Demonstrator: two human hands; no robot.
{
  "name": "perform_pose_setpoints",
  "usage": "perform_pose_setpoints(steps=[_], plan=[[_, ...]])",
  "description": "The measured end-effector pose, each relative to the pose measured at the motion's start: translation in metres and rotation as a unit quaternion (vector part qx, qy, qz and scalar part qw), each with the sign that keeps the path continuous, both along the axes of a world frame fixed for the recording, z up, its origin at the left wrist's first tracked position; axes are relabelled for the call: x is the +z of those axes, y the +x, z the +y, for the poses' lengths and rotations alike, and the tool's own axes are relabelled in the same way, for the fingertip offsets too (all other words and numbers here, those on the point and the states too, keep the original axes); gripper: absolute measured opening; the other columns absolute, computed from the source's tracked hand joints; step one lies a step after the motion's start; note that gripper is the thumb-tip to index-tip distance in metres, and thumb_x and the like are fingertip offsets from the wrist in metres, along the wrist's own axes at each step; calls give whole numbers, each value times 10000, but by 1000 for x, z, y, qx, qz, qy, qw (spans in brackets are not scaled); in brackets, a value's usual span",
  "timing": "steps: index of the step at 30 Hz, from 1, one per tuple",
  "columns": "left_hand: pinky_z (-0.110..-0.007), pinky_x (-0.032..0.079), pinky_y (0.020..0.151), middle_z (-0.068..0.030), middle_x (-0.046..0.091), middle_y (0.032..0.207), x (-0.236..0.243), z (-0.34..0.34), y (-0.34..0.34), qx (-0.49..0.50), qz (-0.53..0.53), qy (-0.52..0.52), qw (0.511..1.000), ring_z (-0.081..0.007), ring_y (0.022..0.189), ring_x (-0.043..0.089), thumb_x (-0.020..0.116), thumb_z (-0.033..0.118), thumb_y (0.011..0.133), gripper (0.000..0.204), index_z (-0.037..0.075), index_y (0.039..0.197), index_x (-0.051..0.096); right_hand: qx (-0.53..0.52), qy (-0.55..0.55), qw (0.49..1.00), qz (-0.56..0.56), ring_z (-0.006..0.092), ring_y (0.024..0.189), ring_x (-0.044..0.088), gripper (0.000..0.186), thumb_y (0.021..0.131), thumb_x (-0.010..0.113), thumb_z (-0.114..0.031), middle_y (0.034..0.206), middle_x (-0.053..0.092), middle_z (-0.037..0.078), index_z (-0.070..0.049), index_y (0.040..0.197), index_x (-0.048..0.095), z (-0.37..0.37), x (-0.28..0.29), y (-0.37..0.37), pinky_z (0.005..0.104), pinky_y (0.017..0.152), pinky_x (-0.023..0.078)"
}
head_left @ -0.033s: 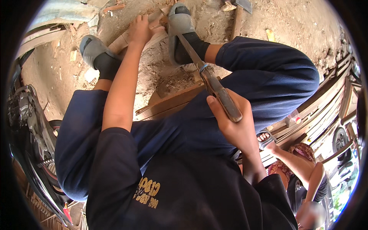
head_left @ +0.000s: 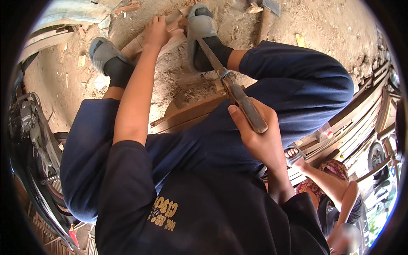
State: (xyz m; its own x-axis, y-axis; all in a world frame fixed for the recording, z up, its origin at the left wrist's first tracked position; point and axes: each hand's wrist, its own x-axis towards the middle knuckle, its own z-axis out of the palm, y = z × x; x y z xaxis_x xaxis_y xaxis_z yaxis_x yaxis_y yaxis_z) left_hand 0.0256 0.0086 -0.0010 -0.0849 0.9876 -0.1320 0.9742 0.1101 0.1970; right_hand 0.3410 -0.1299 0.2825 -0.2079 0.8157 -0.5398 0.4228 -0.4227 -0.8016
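Observation:
My left hand (head_left: 156, 33) reaches down between my feet, closed over a pale piece of wood (head_left: 172, 41) near the ground. In my right hand (head_left: 262, 134), above my thigh, is the dark, worn handle of a long narrow-bladed knife (head_left: 216, 63). A blue band circles it where the handle meets the blade. The blade slants away to the far left, past my right sandal (head_left: 199, 26), which hides part of it. Its far end shows beside the wood, close to my left fingers; whether it touches the wood I cannot tell.
My left sandal (head_left: 102, 55) rests beside the wood. A wooden plank (head_left: 187, 115) lies under my legs. A tool with a flat metal head (head_left: 272, 6) lies at the far side. A motorcycle (head_left: 36, 136) stands left; another person (head_left: 331, 187) sits at lower right by stacked wooden slats (head_left: 361, 114).

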Motion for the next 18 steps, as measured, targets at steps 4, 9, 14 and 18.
perform_pose_setpoints(steps=[4, 9, 14, 18], plan=[[-497, 464, 1026, -210, 564, 1336, -5, 16, -14, 19, 3, -40, 999, -387, 1252, 535, 741, 625, 788, 837, 21, 1327, 531, -2, 16, 1000, 1, 110, 572, 445, 241, 939, 676, -128, 606, 504, 89, 17, 785, 561, 1, -4, -10, 333, 536, 402], [-519, 405, 1071, -227, 559, 1353, -4, 16, -2, 5, 3, -4, 1000, -380, 1289, 512, 732, 678, 766, 919, -25, 1317, 516, -32, -20, 998, -42, 77, 591, 432, 211, 950, 674, -125, 617, 518, 79, 8, 815, 580, -22, 26, -1, 301, 534, 395], [-502, 377, 1076, -237, 559, 1347, 6, 9, 3, 2, 29, -50, 998, -374, 1284, 510, 799, 731, 624, 1102, 17, 1392, 460, 8, -5, 999, -44, 83, 594, 439, 206, 951, 672, -131, 624, 530, 84, 15, 830, 592, 5, -5, -18, 307, 545, 403], [-505, 388, 1044, -229, 565, 1314, 7, 3, -8, -68, 48, 16, 996, -371, 1268, 516, 877, 672, 540, 1206, 94, 1467, 366, 1, 11, 999, -35, 65, 617, 440, 226, 963, 659, -144, 622, 525, 60, 11, 814, 589, 17, -10, -29, 293, 555, 396]])
